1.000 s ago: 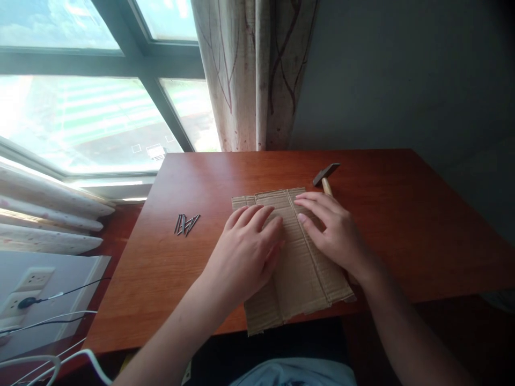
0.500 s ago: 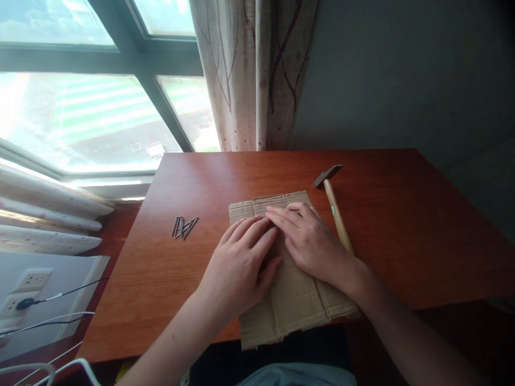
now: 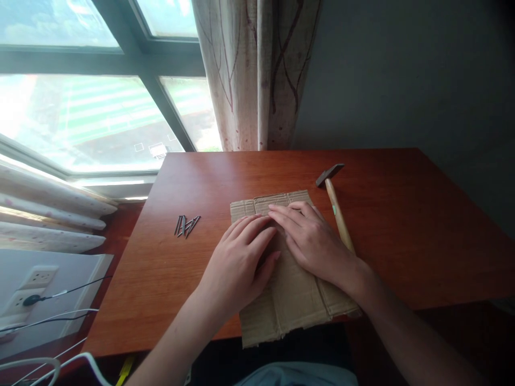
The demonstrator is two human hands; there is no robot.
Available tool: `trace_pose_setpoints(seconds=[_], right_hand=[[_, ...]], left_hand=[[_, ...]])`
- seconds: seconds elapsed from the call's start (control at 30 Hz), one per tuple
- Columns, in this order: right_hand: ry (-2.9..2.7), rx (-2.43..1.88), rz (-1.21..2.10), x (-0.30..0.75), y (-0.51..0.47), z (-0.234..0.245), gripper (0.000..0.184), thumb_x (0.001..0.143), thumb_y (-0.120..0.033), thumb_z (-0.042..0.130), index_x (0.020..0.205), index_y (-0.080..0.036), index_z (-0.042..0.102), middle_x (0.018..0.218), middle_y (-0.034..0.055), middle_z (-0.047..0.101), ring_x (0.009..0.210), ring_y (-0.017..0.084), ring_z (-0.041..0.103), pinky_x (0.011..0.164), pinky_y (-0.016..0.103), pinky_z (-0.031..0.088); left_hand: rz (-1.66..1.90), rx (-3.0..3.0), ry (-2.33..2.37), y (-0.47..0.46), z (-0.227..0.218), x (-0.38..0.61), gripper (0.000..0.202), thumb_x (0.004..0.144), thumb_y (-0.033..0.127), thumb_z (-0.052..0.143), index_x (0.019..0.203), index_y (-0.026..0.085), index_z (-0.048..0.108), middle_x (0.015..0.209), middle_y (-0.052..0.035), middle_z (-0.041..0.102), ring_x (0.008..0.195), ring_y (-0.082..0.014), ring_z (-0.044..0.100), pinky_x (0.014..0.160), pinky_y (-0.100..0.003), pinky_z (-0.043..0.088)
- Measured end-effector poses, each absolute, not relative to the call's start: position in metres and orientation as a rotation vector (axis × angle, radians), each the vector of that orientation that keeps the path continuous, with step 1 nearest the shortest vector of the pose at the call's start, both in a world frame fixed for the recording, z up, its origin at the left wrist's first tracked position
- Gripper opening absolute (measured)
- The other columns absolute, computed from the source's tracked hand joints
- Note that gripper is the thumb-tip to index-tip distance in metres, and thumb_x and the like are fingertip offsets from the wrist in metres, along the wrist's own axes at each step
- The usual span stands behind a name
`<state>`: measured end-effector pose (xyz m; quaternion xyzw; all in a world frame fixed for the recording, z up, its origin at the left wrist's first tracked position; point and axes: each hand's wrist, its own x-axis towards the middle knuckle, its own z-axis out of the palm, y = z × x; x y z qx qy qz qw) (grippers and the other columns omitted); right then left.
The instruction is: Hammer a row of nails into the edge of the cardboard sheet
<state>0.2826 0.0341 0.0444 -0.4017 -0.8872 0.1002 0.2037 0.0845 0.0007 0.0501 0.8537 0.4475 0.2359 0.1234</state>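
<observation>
Table (image 3: pixel 402 225) bears cardboard (image 3: pixel 298 300) under left hand (image 3: pixel 237 265), right hand (image 3: pixel 311 244).

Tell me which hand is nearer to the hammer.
Right. The right hand lies flat on the cardboard sheet, its outer edge just beside the wooden handle of the hammer. The left hand also rests on the cardboard sheet, but farther left, beyond the right hand.
</observation>
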Motion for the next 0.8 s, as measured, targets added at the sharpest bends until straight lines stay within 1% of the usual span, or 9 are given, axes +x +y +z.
trace_pose_setpoints(seconds=[0.13, 0.27, 0.33, 0.37, 0.43, 0.5, 0.57, 0.67, 0.8], right_hand=[[-2.433, -1.084, 0.271, 0.287, 0.033, 0.049, 0.046, 0.090, -0.007, 0.048, 0.134, -0.016, 0.058, 0.138, 0.0086, 0.063, 0.121, 0.028, 0.053, 0.104, 0.051, 0.047], [-2.314, -1.100, 0.272, 0.297, 0.030, 0.056, 0.044, 0.091, -0.007, 0.048, 0.131, -0.018, 0.059, 0.133, 0.0082, 0.064, 0.121, 0.026, 0.056, 0.105, 0.049, 0.048], [-2.258, -1.109, 0.279, 0.303, 0.027, 0.058, 0.043, 0.092, -0.008, 0.048, 0.131, -0.021, 0.060, 0.130, 0.0077, 0.066, 0.120, 0.026, 0.057, 0.104, 0.050, 0.049], [-2.242, -1.115, 0.285, 0.306, 0.026, 0.058, 0.043, 0.092, -0.008, 0.048, 0.131, -0.022, 0.060, 0.130, 0.0076, 0.066, 0.119, 0.026, 0.058, 0.104, 0.050, 0.049], [-2.224, -1.124, 0.296, 0.309, 0.024, 0.056, 0.042, 0.092, -0.009, 0.049, 0.130, -0.023, 0.060, 0.129, 0.0074, 0.066, 0.119, 0.026, 0.058, 0.104, 0.050, 0.050], [-2.212, -1.132, 0.306, 0.311, 0.021, 0.054, 0.041, 0.092, -0.009, 0.049, 0.129, -0.023, 0.061, 0.128, 0.0072, 0.066, 0.119, 0.025, 0.059, 0.103, 0.049, 0.051], [-2.203, -1.137, 0.312, 0.312, 0.020, 0.051, 0.041, 0.093, -0.009, 0.049, 0.128, -0.024, 0.062, 0.128, 0.0069, 0.067, 0.119, 0.025, 0.059, 0.103, 0.048, 0.051], [-2.182, -1.150, 0.312, 0.313, 0.018, 0.049, 0.040, 0.092, -0.010, 0.050, 0.127, -0.025, 0.062, 0.127, 0.0069, 0.067, 0.119, 0.025, 0.060, 0.103, 0.049, 0.052], [-2.169, -1.166, 0.296, 0.316, 0.016, 0.047, 0.039, 0.092, -0.010, 0.050, 0.126, -0.024, 0.062, 0.128, 0.0071, 0.067, 0.120, 0.025, 0.059, 0.105, 0.049, 0.050]], left_hand=[[0.885, 2.391, 1.405, 0.001, 0.056, 0.069, 0.025, 0.092, 0.021, 0.056, 0.116, 0.022, 0.065, 0.131, -0.0079, 0.064, 0.122, -0.0233, 0.059, 0.105, -0.039, 0.049], [0.958, 2.259, 1.772, 0.003, 0.054, 0.029, 0.022, 0.092, 0.027, 0.058, 0.112, 0.024, 0.066, 0.121, -0.0050, 0.069, 0.106, -0.0228, 0.067, 0.092, -0.036, 0.053], [0.879, 2.210, 2.052, 0.005, 0.048, 0.005, 0.021, 0.093, 0.033, 0.057, 0.109, 0.024, 0.067, 0.113, -0.0044, 0.071, 0.098, -0.0239, 0.068, 0.083, -0.035, 0.052], [0.790, 2.177, 2.197, 0.006, 0.044, -0.006, 0.022, 0.093, 0.036, 0.055, 0.108, 0.024, 0.067, 0.110, -0.0044, 0.071, 0.091, -0.0242, 0.069, 0.075, -0.035, 0.051], [0.556, 2.121, 2.375, 0.008, 0.037, -0.025, 0.026, 0.094, 0.042, 0.052, 0.106, 0.024, 0.067, 0.105, -0.0053, 0.072, 0.088, -0.0264, 0.069, 0.067, -0.035, 0.046], [0.383, 2.077, 2.442, 0.010, 0.030, -0.039, 0.030, 0.095, 0.045, 0.048, 0.104, 0.024, 0.067, 0.103, -0.0058, 0.072, 0.087, -0.0273, 0.068, 0.064, -0.034, 0.042], [0.285, 2.044, 2.439, 0.012, 0.025, -0.047, 0.031, 0.095, 0.047, 0.046, 0.103, 0.025, 0.067, 0.102, -0.0060, 0.072, 0.086, -0.0270, 0.068, 0.063, -0.034, 0.040], [0.227, 1.990, 2.433, 0.018, 0.019, -0.053, 0.031, 0.094, 0.047, 0.046, 0.101, 0.025, 0.067, 0.102, -0.0073, 0.072, 0.083, -0.0268, 0.067, 0.063, -0.034, 0.040], [0.185, 1.965, 2.441, 0.026, 0.013, -0.056, 0.035, 0.093, 0.050, 0.046, 0.099, 0.024, 0.068, 0.101, -0.0121, 0.072, 0.083, -0.0288, 0.068, 0.062, -0.035, 0.040]])
